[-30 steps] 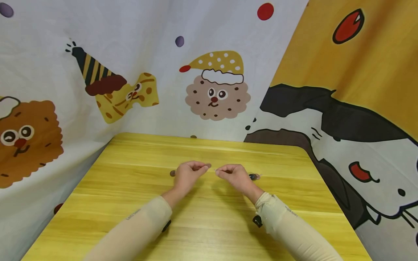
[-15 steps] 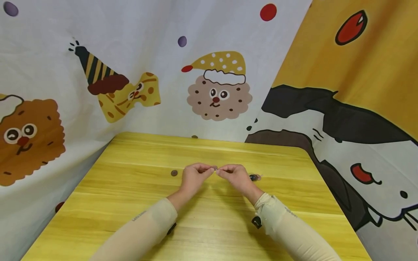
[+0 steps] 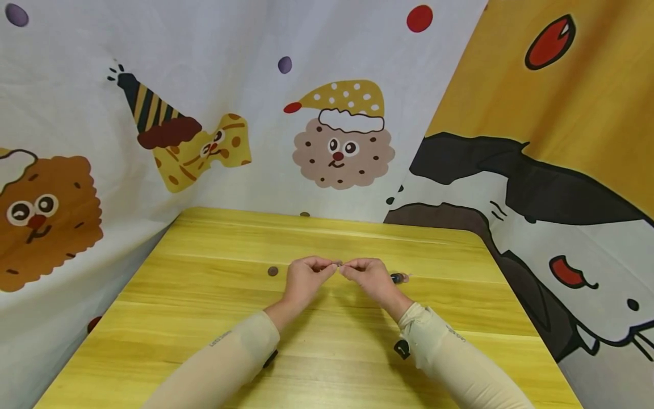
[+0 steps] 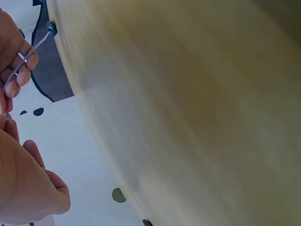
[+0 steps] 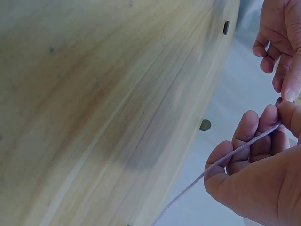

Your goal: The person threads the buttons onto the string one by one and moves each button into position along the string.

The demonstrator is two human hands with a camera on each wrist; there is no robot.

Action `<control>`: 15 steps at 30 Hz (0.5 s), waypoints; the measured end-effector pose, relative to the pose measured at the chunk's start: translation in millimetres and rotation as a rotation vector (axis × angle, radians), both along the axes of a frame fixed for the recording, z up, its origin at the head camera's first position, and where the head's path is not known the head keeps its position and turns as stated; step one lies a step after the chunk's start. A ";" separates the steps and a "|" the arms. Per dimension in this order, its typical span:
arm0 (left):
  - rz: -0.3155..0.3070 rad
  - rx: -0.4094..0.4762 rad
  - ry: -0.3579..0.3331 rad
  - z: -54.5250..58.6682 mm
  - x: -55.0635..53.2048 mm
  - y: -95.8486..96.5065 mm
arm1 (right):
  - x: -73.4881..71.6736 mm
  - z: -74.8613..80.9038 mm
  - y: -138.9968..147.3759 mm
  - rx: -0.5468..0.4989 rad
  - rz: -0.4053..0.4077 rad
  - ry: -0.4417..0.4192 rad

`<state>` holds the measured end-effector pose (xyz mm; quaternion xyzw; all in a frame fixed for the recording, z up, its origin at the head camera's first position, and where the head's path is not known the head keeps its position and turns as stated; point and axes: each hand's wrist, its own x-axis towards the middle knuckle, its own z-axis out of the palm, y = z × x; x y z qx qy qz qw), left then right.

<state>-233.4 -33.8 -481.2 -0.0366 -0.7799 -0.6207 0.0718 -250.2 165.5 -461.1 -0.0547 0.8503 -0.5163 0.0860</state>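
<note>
My left hand pinches a small brown disc, like a button, between thumb and fingertip; the fingers hide most of it. Right beside it, fingertips meeting the disc, my right hand pinches the end of a pale purple string. That string runs across the curled fingers of my right hand and down toward the table. At its other end, to the right of my right hand, lie small dark round pieces. Another brown disc rests flat on the table, left of my left hand.
Both hands are above the far half of a yellow wood-grain table. A white curtain with cartoon prints hangs directly behind the table, and a yellow printed section covers the right side.
My left hand has moved right with the brown disc until it meets my right fingertips. My right hand has barely moved. The disc on the table now shows fully.
</note>
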 end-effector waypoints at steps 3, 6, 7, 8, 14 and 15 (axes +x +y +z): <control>0.000 -0.007 0.012 0.7 0.6 0.9 | -0.1 -0.1 -0.2 0.002 -0.004 0.000; -0.003 0.001 0.021 1.1 1.1 1.6 | 0.0 -0.6 -0.4 0.010 -0.010 -0.004; -0.005 0.003 0.021 1.2 1.2 1.7 | 0.2 -0.7 -0.4 0.014 -0.012 -0.006; -0.007 0.008 0.021 1.4 1.3 1.9 | 0.4 -0.9 -0.4 0.017 -0.015 -0.010; -0.001 0.015 0.020 1.1 0.7 2.3 | 1.2 -1.4 -0.3 0.021 -0.021 -0.027; 0.000 0.013 0.021 1.1 0.5 2.3 | 1.2 -1.4 -0.2 0.020 -0.023 -0.029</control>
